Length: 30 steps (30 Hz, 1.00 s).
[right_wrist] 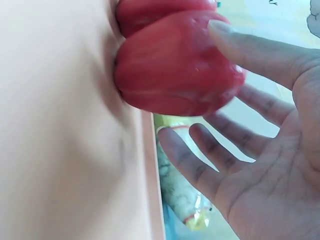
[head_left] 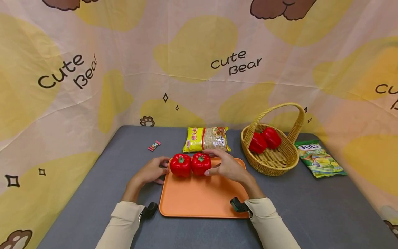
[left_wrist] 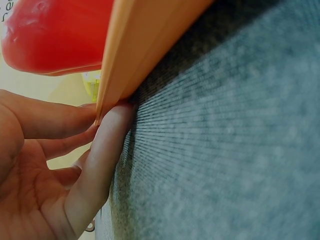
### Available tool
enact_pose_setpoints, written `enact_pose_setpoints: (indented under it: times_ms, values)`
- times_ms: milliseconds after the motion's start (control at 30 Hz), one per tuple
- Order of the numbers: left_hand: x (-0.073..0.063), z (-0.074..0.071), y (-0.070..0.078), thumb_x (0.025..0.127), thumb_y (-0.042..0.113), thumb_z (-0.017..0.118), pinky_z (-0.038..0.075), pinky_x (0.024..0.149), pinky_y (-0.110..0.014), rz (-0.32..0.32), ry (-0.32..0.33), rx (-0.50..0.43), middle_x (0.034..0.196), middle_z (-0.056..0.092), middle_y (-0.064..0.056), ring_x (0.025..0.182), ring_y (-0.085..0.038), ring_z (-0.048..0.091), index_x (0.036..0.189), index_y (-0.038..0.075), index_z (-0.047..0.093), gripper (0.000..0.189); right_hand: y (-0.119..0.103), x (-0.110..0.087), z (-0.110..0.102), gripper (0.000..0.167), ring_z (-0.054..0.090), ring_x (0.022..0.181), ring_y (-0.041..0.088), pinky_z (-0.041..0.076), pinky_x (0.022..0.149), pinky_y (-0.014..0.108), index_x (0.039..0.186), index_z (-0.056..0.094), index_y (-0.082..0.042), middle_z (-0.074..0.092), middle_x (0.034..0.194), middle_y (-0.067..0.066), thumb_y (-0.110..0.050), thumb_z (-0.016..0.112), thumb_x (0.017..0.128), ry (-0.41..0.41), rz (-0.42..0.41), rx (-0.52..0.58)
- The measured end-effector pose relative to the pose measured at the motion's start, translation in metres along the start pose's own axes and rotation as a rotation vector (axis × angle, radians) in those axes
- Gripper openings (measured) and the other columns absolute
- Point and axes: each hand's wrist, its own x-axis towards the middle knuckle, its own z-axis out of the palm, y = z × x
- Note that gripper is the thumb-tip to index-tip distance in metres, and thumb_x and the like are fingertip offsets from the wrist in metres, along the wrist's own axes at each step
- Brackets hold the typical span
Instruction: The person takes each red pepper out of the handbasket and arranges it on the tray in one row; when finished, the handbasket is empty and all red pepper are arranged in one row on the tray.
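Note:
Two glossy red bell peppers with green stems stand side by side at the far edge of the orange tray (head_left: 199, 197). My left hand (head_left: 152, 170) pinches the tray's left rim, its fingers on either side of that edge in the left wrist view. Beside it is the left bell pepper (head_left: 180, 166). My right hand (head_left: 228, 166) is around the right side of the right bell pepper (right_wrist: 165, 70), thumb at the near side and spread fingers beyond. In the right wrist view a gap shows between palm and pepper.
A yellow wicker basket (head_left: 273, 170) with two red peppers (head_left: 271, 137) stands to the right, its handle upright. A green Fox's packet (head_left: 320, 159) lies beyond it. A yellow food bag (head_left: 206, 139) lies behind the tray, and a small wrapped candy (head_left: 154, 145) at the left.

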Motion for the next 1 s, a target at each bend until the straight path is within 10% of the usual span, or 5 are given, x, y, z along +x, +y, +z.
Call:
enact_pose_setpoints:
  times_ms: [567,1000]
  values:
    - [-0.001,0.0,0.0,0.1,0.002,0.063,0.067,0.066,-0.04,-0.018,-0.003,0.007,0.124,0.059,-0.02,0.1,-0.025,0.066,0.149,-0.005,0.052,0.051,-0.008,-0.014,-0.037,0.061,0.061,0.128,0.042,0.052,0.104,0.066,0.146,0.062,-0.01,0.064,0.143,0.018,-0.012,0.085,0.09,0.161,-0.114,0.005]
    - [0.001,0.0,-0.001,0.1,0.002,0.062,0.067,0.067,-0.041,-0.021,-0.008,-0.02,0.125,0.058,-0.021,0.101,-0.026,0.066,0.149,-0.005,0.051,0.051,0.008,-0.05,-0.079,0.045,0.069,0.11,0.031,0.062,0.09,0.036,0.131,0.072,-0.008,0.074,0.122,0.01,-0.013,0.086,0.089,0.381,-0.173,-0.201]
